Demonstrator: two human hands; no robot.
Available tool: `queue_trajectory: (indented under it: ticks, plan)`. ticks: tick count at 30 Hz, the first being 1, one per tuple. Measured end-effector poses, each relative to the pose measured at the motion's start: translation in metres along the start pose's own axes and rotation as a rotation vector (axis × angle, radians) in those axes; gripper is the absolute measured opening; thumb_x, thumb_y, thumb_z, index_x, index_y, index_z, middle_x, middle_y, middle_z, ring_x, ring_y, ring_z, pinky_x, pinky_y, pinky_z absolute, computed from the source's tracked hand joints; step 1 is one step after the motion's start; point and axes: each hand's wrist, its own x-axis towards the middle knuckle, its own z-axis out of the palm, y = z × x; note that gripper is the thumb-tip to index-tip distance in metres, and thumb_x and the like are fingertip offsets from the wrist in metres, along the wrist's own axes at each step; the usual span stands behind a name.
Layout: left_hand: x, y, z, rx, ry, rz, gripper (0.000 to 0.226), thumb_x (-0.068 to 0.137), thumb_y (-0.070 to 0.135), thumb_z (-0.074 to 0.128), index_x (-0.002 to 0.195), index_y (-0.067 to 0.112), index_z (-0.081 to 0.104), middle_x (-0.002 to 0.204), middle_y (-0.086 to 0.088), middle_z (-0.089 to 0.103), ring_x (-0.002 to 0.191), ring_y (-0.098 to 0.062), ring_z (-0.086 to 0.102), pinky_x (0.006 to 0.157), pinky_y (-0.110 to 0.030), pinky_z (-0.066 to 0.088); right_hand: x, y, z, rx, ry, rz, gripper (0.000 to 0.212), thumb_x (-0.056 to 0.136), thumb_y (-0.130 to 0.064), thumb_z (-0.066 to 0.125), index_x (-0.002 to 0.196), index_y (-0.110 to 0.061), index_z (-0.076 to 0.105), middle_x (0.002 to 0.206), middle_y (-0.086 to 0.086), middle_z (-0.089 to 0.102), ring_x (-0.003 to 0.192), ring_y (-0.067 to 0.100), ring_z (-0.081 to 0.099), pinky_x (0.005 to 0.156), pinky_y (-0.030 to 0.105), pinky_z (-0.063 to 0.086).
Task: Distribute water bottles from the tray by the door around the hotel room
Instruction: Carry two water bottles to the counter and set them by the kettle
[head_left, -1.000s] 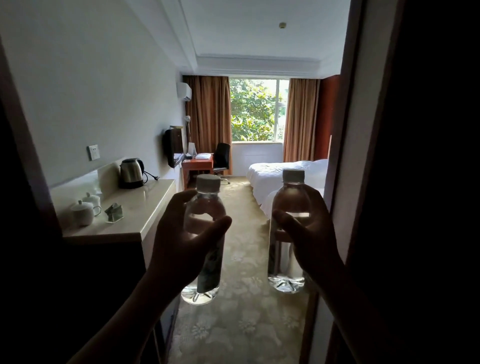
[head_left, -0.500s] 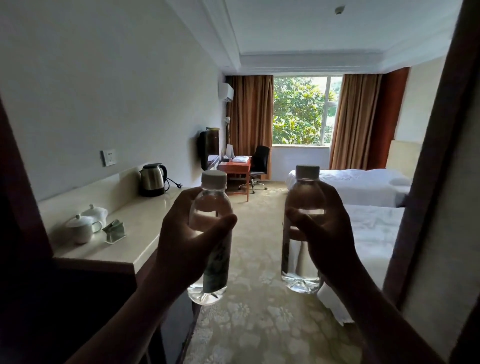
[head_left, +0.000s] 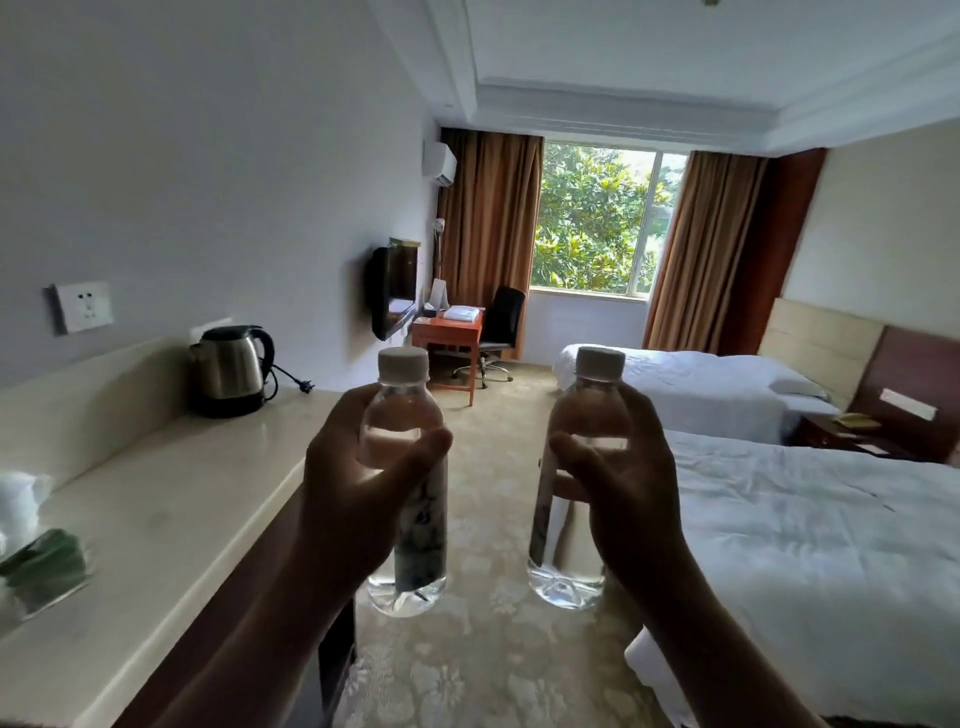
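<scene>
We hold two clear plastic water bottles with white caps upright at chest height, one per hand, well apart from each other. Our left hand (head_left: 358, 488) wraps around the left bottle (head_left: 408, 499), which carries a patterned label; our right hand (head_left: 626, 483) wraps around the right bottle (head_left: 563, 519). Both bottles hang in the air above the pale patterned carpet (head_left: 498, 649). To the left of the left hand runs a long cream table (head_left: 171, 499), bearing a steel electric kettle with black handle (head_left: 231, 370). To the right of the right hand lies a white-sheeted bed (head_left: 810, 535).
</scene>
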Motion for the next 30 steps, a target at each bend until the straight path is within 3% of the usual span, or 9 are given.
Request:
queue_trajectory:
  ticks: [5,9,13,18,20,23,26,30]
  plan:
    - [0.073,-0.071,0.035,-0.029,-0.032,-0.042,0.041,0.064,0.046,0.074,0.098,0.024,0.065,0.085,-0.010,0.072,0.076,-0.033,0.073,0.070,-0.058,0.060,0.070,0.063,0.012,-0.079,0.017,0.027,0.052,0.068,-0.047,0.072,0.117,-0.040,0.055,0.105,-0.002,0.066,0.090,0.028,0.071,0.061,0.044,0.063]
    - [0.122,-0.121,0.055,-0.025,-0.030,-0.064,0.037,0.064,0.045,0.074,0.096,0.028,0.065,0.086,-0.012,0.073,0.076,-0.033,0.073,0.070,-0.057,0.061,0.121,0.114,0.019,-0.082,0.000,0.016,0.041,0.068,-0.046,0.072,0.105,-0.053,0.056,0.099,-0.005,0.067,0.085,0.023,0.072,0.059,0.036,0.063]
    - [0.167,-0.166,0.073,0.025,0.023,-0.067,0.035,0.063,0.044,0.073,0.095,0.031,0.065,0.085,-0.008,0.073,0.074,-0.026,0.074,0.068,-0.045,0.063,0.175,0.173,0.029,0.036,-0.016,0.052,0.047,0.068,-0.029,0.076,0.110,-0.038,0.057,0.094,-0.004,0.068,0.078,0.019,0.072,0.055,0.029,0.059]
    - [0.212,-0.224,0.083,0.088,0.164,-0.066,0.035,0.061,0.039,0.075,0.093,0.029,0.067,0.084,-0.009,0.072,0.078,-0.038,0.071,0.071,-0.058,0.060,0.240,0.244,0.056,0.219,-0.181,0.015,0.044,0.066,-0.022,0.075,0.106,-0.031,0.058,0.088,-0.007,0.069,0.070,0.016,0.072,0.053,0.028,0.057]
    - [0.230,-0.238,0.081,0.156,0.251,-0.069,0.037,0.060,0.039,0.075,0.094,0.027,0.067,0.084,-0.005,0.073,0.078,-0.031,0.073,0.070,-0.048,0.062,0.266,0.270,0.077,0.291,-0.260,0.032,0.050,0.067,-0.015,0.074,0.112,-0.024,0.057,0.088,-0.008,0.071,0.069,0.015,0.072,0.053,0.027,0.057]
    - [0.252,-0.254,0.066,0.245,0.365,-0.055,0.047,0.059,0.044,0.074,0.099,0.021,0.066,0.087,0.001,0.074,0.076,-0.019,0.074,0.067,-0.031,0.061,0.300,0.302,0.118,0.373,-0.372,0.057,0.066,0.061,-0.023,0.074,0.122,-0.012,0.053,0.088,-0.011,0.072,0.069,0.012,0.072,0.054,0.025,0.057]
    - [0.261,-0.261,0.041,0.346,0.490,-0.076,0.044,0.060,0.047,0.073,0.100,0.031,0.065,0.090,0.010,0.074,0.080,-0.011,0.074,0.068,-0.025,0.061,0.317,0.325,0.165,0.434,-0.491,0.105,0.057,0.063,-0.018,0.074,0.115,-0.028,0.054,0.088,-0.010,0.074,0.068,0.010,0.072,0.059,0.024,0.057]
    - [0.273,-0.268,0.002,0.481,0.620,-0.120,0.037,0.060,0.047,0.072,0.094,0.035,0.065,0.087,0.003,0.074,0.079,-0.014,0.074,0.068,-0.033,0.061,0.320,0.341,0.235,0.533,-0.653,0.136,0.053,0.060,-0.035,0.075,0.104,-0.056,0.055,0.085,-0.001,0.075,0.072,0.015,0.073,0.063,0.031,0.059]
